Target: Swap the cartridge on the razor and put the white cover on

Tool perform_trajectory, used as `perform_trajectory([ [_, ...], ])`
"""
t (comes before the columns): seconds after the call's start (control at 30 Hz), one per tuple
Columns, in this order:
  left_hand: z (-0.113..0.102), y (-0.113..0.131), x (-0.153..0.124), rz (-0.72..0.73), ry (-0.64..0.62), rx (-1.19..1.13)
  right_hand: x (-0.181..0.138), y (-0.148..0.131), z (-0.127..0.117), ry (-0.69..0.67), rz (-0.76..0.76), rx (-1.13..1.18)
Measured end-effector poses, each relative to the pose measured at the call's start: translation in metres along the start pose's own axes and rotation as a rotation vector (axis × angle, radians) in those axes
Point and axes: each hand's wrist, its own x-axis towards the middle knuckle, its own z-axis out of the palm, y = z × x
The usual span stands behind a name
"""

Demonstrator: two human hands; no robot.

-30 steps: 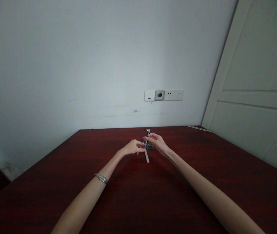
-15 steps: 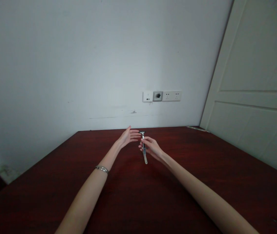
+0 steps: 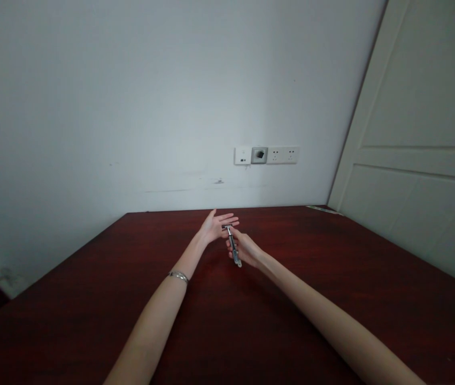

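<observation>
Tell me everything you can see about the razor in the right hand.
The razor is slim and looks like silvery metal: a straight handle with a small crossways head. The right hand grips the handle, holding it tilted above the dark red table, head away, pale end toward the camera. The head sits by the open left hand; contact is unclear.

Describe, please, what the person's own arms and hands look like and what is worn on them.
Both arms are bare up to the picture's edge, with no sleeves in view. The left hand and the right hand are ungloved. A thin silver-coloured bracelet circles the left wrist; the right wrist bears nothing. Rings are too small to tell.
</observation>
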Motion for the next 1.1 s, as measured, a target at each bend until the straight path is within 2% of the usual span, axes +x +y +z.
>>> perform_trajectory([
  [0.13,0.006,-0.006,0.003,-0.017,0.008,-0.051,0.002,0.006,0.002,-0.010,0.054,-0.027],
  [0.23,0.008,-0.012,0.009,-0.042,-0.025,-0.195,0.004,0.010,0.006,0.012,0.040,-0.028],
  [0.33,0.004,-0.017,0.015,-0.043,-0.090,-0.395,0.004,0.010,0.009,0.091,-0.005,-0.036],
  [0.43,0.001,-0.020,0.018,-0.046,-0.120,-0.490,0.003,0.009,0.011,0.139,-0.083,-0.027],
  [0.77,0.018,-0.025,0.013,-0.039,-0.036,-0.597,-0.002,0.005,0.017,0.235,-0.152,-0.045],
  [1.1,0.011,-0.027,0.019,-0.071,-0.052,-0.602,0.005,0.008,0.009,0.278,-0.212,-0.069],
])
